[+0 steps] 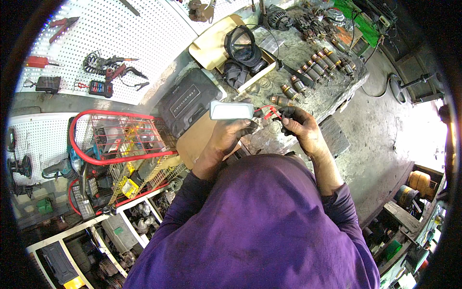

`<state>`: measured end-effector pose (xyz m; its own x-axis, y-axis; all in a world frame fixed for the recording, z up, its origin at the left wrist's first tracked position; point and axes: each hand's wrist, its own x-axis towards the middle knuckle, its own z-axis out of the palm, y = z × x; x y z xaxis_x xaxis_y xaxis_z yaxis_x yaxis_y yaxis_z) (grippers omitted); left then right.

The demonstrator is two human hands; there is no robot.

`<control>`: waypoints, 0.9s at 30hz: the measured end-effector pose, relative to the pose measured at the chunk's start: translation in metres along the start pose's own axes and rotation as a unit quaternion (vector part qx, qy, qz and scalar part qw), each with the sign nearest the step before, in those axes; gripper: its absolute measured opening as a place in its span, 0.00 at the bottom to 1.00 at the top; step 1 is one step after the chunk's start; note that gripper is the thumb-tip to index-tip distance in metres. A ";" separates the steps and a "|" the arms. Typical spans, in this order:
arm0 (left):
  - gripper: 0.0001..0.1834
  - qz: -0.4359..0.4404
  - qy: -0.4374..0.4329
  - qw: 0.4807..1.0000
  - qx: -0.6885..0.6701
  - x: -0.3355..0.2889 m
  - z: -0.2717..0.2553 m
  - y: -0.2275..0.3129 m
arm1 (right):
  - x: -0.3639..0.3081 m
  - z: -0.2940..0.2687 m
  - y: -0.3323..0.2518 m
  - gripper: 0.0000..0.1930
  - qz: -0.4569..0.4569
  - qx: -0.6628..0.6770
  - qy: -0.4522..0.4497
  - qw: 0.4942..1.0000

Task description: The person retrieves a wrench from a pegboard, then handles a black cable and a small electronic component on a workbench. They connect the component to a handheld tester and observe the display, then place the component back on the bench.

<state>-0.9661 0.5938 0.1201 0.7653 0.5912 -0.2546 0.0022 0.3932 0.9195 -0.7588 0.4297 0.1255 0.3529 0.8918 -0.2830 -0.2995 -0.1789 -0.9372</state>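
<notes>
My left hand (228, 137) grips a flat, pale rectangular device (232, 111), phone-like in shape, held up over the near edge of the bench. From beside it a thin red wire (272, 111) loops across to my right hand (302, 127). The fingers of that hand are pinched on a small dark piece at the wire's end, whose kind is too small to make out. Both hands have blackened fingertips and are close together. Just beyond them, a copper-coloured motor armature (281, 100) lies on the worn grey bench (332, 91).
Several more armatures (315, 71) line the bench, with alternators (279, 19) at the back. An open cardboard box (211, 45) holds a dark cap. To the left are a black tool case (185, 103), red-rimmed wire baskets (122, 160) and a white pegboard (159, 43) with tools.
</notes>
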 end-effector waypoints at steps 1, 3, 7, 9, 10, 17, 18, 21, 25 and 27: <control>0.29 -0.004 0.000 1.000 -0.002 0.000 0.000 0.000 | 0.000 0.000 0.000 0.24 -0.001 -0.001 -0.001 1.000; 0.29 -0.005 0.007 1.000 0.017 0.001 0.000 0.000 | 0.001 0.000 0.000 0.23 -0.002 0.003 0.002 1.000; 0.30 -0.015 0.011 1.000 -0.016 0.000 0.001 0.000 | 0.001 0.001 0.000 0.22 -0.003 0.017 0.007 1.000; 0.30 -0.010 0.014 1.000 0.003 0.000 0.002 0.001 | 0.001 0.001 -0.001 0.23 -0.001 0.015 0.003 1.000; 0.30 -0.012 0.012 1.000 -0.002 0.000 0.002 0.002 | 0.001 0.000 -0.001 0.23 0.002 0.011 -0.001 1.000; 0.29 -0.014 0.023 1.000 -0.007 0.000 0.002 0.001 | 0.002 0.000 0.002 0.24 0.010 0.008 0.005 1.000; 0.29 -0.011 0.026 1.000 -0.012 0.000 0.002 0.000 | 0.003 0.000 0.002 0.24 0.007 0.011 0.001 1.000; 0.29 -0.008 0.038 0.999 0.028 0.001 0.000 -0.001 | 0.002 0.000 0.001 0.23 0.009 0.011 -0.001 1.000; 0.29 -0.017 0.027 1.000 -0.002 0.002 -0.002 0.000 | 0.001 0.001 -0.002 0.23 0.007 0.007 -0.005 1.000; 0.29 -0.033 0.042 0.999 0.005 0.002 -0.001 0.001 | 0.002 0.002 -0.003 0.23 0.004 0.004 -0.007 1.000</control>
<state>-0.9651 0.5960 0.1199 0.7068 0.6215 -0.3379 0.0574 0.4257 0.9030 -0.7591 0.4327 0.1285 0.3386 0.8956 -0.2884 -0.3101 -0.1832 -0.9329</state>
